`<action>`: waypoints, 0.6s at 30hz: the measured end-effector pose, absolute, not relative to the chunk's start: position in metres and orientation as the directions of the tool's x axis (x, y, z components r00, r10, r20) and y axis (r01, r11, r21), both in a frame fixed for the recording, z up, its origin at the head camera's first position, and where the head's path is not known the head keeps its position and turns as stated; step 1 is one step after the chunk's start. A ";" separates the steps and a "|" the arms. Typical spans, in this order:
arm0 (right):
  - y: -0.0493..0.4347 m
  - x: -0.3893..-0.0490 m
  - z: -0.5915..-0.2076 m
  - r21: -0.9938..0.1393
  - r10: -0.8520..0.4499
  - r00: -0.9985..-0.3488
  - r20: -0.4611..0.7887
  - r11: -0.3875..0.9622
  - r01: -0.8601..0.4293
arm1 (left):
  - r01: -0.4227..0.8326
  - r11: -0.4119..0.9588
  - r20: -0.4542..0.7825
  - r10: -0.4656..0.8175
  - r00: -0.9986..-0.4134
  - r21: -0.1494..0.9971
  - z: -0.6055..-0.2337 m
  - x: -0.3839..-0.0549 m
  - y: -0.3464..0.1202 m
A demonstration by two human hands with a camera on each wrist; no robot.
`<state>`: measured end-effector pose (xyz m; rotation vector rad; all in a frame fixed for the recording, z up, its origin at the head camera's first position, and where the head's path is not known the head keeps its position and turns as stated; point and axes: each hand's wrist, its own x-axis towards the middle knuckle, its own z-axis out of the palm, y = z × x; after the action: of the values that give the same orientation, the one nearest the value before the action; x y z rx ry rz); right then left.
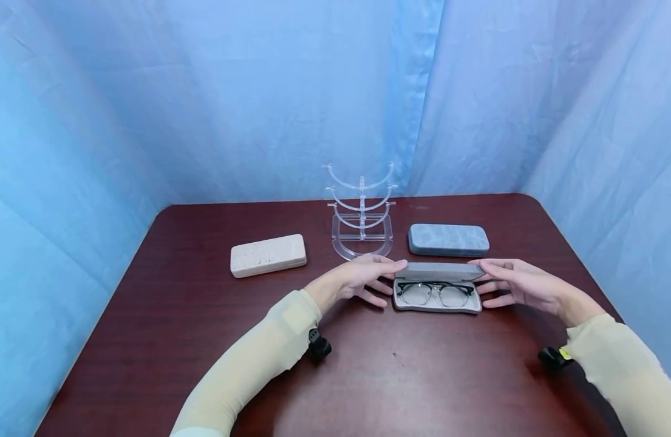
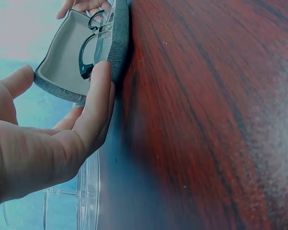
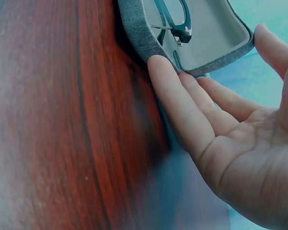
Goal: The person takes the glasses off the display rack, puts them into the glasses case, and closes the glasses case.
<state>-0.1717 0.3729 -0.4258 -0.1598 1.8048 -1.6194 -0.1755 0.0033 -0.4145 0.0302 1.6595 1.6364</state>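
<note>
A grey glasses case (image 1: 438,307) stands on the table with its lid (image 1: 436,271) partly raised and its pale lining showing. Inside lie dark-browed glasses (image 1: 435,294) with clear lenses. At the case's left end is my left hand (image 1: 365,278), thumb at the lid's edge and extended fingers along the base. My right hand (image 1: 523,288) mirrors it at the other end, thumb on the lid's corner. In the left wrist view, the index finger overlaps the case wall (image 2: 119,43). The right wrist view has straight fingertips (image 3: 162,64) against the case's end.
Behind the case lies a shut blue glasses case (image 1: 449,240). A clear tiered display stand (image 1: 362,218) stands at the back middle, and a cream glasses case (image 1: 268,255) lies to the left. Blue curtains (image 1: 258,91) surround the dark red wooden table (image 1: 204,340).
</note>
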 end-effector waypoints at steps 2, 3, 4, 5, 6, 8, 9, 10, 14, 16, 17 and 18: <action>0.373 -0.174 -0.427 -0.919 -0.534 -0.749 -0.392 0.193 0.344 | -0.488 0.169 -0.499 0.513 -0.698 0.856 -0.413 -0.177 0.003; 0.373 -0.175 -0.427 -0.919 -0.531 -0.751 -0.391 0.190 0.344 | -0.486 0.168 -0.498 0.508 -0.703 0.858 -0.413 -0.178 0.003; 0.372 -0.176 -0.428 -0.920 -0.529 -0.754 -0.389 0.188 0.343 | -0.485 0.165 -0.497 0.502 -0.708 0.859 -0.413 -0.179 0.003; 0.372 -0.177 -0.428 -0.923 -0.530 -0.757 -0.383 0.186 0.337 | -0.483 0.164 -0.495 0.497 -0.713 0.860 -0.412 -0.180 0.002; 0.371 -0.178 -0.428 -0.926 -0.531 -0.759 -0.377 0.184 0.330 | -0.480 0.161 -0.491 0.495 -0.717 0.862 -0.412 -0.181 0.002; 0.369 -0.180 -0.429 -0.927 -0.521 -0.767 -0.375 0.192 0.323 | -0.478 0.153 -0.487 0.487 -0.725 0.865 -0.412 -0.184 0.000; 0.367 -0.181 -0.428 -0.928 -0.520 -0.769 -0.372 0.193 0.318 | -0.479 0.149 -0.487 0.483 -0.728 0.865 -0.412 -0.185 -0.001; 0.365 -0.182 -0.428 -0.929 -0.517 -0.772 -0.369 0.195 0.314 | -0.480 0.147 -0.487 0.479 -0.730 0.865 -0.412 -0.186 -0.002; 0.360 -0.184 -0.428 -0.924 -0.491 -0.783 -0.383 0.210 0.320 | -0.491 0.140 -0.494 0.470 -0.731 0.860 -0.412 -0.187 -0.004; 0.359 -0.184 -0.429 -0.922 -0.482 -0.786 -0.388 0.214 0.323 | -0.492 0.134 -0.492 0.472 -0.731 0.860 -0.412 -0.188 -0.005; 0.359 -0.185 -0.429 -0.921 -0.478 -0.788 -0.388 0.211 0.326 | -0.494 0.129 -0.491 0.470 -0.733 0.860 -0.412 -0.189 -0.005; 0.359 -0.186 -0.429 -0.922 -0.479 -0.789 -0.386 0.207 0.326 | -0.494 0.123 -0.489 0.467 -0.737 0.861 -0.412 -0.189 -0.004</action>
<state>-0.1858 0.3591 -0.4294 -0.1416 1.8590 -1.6487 -0.1891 -0.0045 -0.4125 -0.0258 1.6877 1.7049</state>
